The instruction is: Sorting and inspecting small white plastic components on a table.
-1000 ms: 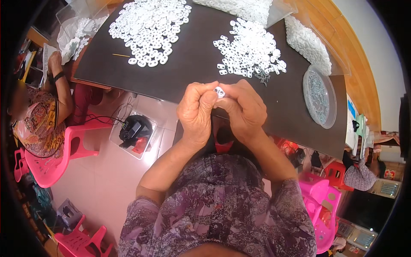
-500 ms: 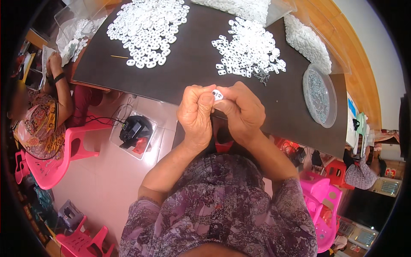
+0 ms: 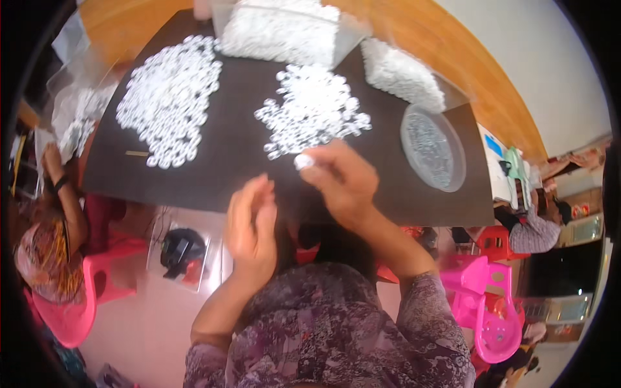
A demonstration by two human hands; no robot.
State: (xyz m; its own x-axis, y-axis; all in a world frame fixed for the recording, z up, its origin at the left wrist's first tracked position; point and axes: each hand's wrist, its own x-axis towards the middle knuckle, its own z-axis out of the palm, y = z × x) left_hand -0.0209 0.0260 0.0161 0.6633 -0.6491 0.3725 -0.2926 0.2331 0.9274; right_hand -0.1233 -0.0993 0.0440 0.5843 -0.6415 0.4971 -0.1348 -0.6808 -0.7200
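Observation:
Between the thumb and forefinger of my right hand (image 3: 343, 184) is a small white plastic piece (image 3: 303, 161), held over the dark table just in front of the right-hand pile of small white pieces (image 3: 314, 107). My left hand (image 3: 253, 223) is apart from it, near the table's front edge, blurred, with nothing visible in it and its thumb away from the fingers. Farther left lies a broad pile of white oval pieces (image 3: 169, 103). A thin tan stick (image 3: 136, 154) rests beside that pile.
A clear bin of white pieces (image 3: 278, 35) stands at the back, with another heap of white pieces (image 3: 401, 71) to its right. The round clear dish (image 3: 458, 158) holds small metal screws. At the left, another person (image 3: 52, 252) sits on a pink chair (image 3: 94, 291).
My hands, which were together around the white piece, have parted. The right has carried it toward the right-hand pile; the left has let go and drawn back. The view has shifted.

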